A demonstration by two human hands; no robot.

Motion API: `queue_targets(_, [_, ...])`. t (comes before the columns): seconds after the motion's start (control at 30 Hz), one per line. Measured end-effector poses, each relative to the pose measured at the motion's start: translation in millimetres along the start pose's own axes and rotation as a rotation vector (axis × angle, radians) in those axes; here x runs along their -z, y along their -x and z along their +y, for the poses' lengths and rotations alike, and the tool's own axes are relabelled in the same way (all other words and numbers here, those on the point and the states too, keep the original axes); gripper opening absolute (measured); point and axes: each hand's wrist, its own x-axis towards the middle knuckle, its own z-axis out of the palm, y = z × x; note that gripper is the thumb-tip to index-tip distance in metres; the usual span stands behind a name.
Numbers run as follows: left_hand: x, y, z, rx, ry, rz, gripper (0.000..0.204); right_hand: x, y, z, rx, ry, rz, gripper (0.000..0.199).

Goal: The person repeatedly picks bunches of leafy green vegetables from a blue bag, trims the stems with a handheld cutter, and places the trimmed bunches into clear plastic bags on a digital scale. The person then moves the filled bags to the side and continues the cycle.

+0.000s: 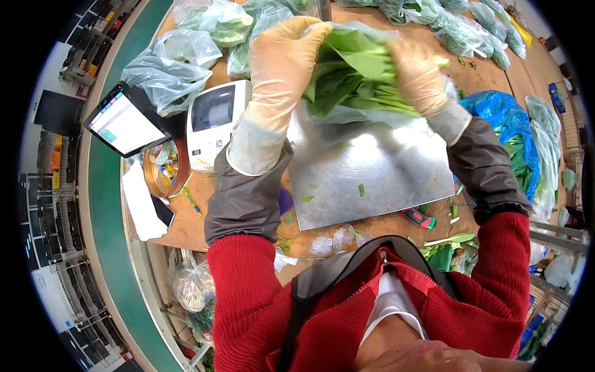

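A bunch of leafy greens (pixel 353 74) sits partly inside a clear plastic bag (pixel 365 115) above a shiny metal tray (pixel 372 180). My left hand (pixel 282 62), in a pale glove, grips the bag's left side around the leaves. On the right side of the bunch, my gloved right hand (pixel 418 74) clutches the leaves and stems. Both forearms wear grey sleeve covers over red sleeves.
A white label printer (pixel 214 121) and a tablet (pixel 124 124) stand left of the tray, by a round tub (pixel 167 170) of small items. Bagged greens (pixel 167 62) lie along the table's far edge. A blue bag (pixel 505 121) of greens lies right.
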Motion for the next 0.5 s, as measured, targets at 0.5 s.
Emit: queue_targets(0.5, [-119.9,24.4,28.6,-0.537,-0.302,-0.144,0.042,5.0,7.5,34.7,-0.214,-0.533,-0.421,0.066])
